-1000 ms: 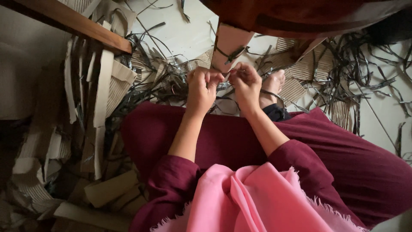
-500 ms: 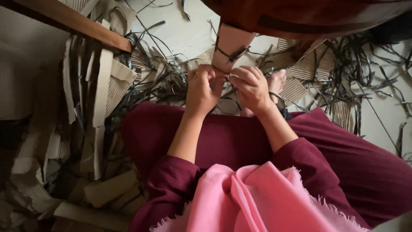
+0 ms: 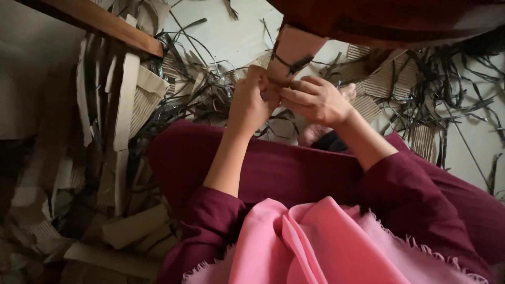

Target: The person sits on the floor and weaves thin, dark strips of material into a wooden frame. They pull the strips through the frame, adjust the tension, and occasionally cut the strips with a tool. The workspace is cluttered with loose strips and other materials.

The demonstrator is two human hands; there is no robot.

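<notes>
Head view: hands (image 3: 284, 100) at cardboard-wrapped leg (image 3: 292, 50).

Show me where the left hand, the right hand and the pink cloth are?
left hand (image 3: 251, 105), head view, on its back.
right hand (image 3: 315, 100), head view, on the knuckles.
pink cloth (image 3: 326, 247), head view, on the middle fold.

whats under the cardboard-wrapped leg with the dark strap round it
Below the tan cardboard-wrapped leg with its dark strap, both hands meet: left hand and right hand. They cover its lower end. Dark cut strips litter the pale floor around it.
</notes>
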